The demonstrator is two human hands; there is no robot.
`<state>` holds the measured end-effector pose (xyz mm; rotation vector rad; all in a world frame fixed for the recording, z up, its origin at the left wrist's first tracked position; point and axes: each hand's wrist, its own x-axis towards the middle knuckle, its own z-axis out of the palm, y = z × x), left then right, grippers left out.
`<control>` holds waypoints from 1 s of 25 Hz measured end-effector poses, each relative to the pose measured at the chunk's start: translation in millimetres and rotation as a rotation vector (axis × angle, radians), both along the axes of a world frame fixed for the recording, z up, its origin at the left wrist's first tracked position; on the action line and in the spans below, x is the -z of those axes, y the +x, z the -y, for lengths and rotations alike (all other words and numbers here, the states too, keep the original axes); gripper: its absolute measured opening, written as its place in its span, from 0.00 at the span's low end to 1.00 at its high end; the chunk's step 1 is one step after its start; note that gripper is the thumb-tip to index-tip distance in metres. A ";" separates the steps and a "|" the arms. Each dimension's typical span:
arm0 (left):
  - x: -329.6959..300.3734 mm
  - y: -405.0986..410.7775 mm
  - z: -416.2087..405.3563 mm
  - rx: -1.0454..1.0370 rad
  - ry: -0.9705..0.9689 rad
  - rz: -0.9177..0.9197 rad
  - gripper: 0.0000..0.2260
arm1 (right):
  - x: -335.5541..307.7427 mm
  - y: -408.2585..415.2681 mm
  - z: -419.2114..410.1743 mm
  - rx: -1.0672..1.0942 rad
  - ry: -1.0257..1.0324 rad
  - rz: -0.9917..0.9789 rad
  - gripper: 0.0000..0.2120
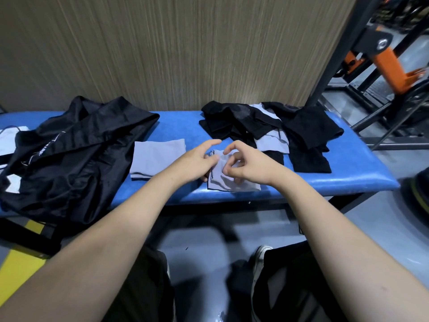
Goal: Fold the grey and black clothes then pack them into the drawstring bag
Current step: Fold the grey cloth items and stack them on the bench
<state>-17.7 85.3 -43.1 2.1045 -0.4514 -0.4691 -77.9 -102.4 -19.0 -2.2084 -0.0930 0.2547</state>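
Small grey cloth (pixel 228 178) lies at near edge of blue worktop (pixel 325 180); left hand (pixel 200 162) at its left edge, fingers loosely curled, grip unclear; right hand (pixel 241 162) above it, fingertips pinching fabric; folded grey piece (pixel 157 159) just left; black drawstring bag (pixel 76 159) far left; unfolded black and grey pile (pixel 267 129) behind.

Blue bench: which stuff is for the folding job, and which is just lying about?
For the job: grey cloth being folded, folded grey cloth, unfolded pile, black drawstring bag.
Lying about: white item, orange machine.

The grey cloth (pixel 232 180) (perhaps half-folded) is partly hidden by hands.
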 end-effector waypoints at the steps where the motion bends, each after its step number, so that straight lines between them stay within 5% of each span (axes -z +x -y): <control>1: -1.6 -1.3 -0.5 0.030 0.023 0.052 0.19 | -0.4 -0.6 3.1 0.004 0.029 -0.005 0.15; 8: -2.7 -3.2 -0.9 0.117 0.158 0.141 0.13 | -1.4 -3.4 44.9 0.095 -0.275 -0.008 0.12; 11: -5.7 -5.5 -1.7 0.124 0.099 0.119 0.15 | 1.6 -9.2 53.4 0.121 -0.160 -0.151 0.15; 17: -29.9 -13.7 -4.5 0.015 -0.171 0.050 0.15 | -0.3 -10.4 48.9 0.180 0.144 -0.114 0.22; 25: -32.9 -5.1 -16.2 -0.089 -0.129 0.094 0.19 | 3.2 0.4 36.6 0.155 0.265 -0.018 0.18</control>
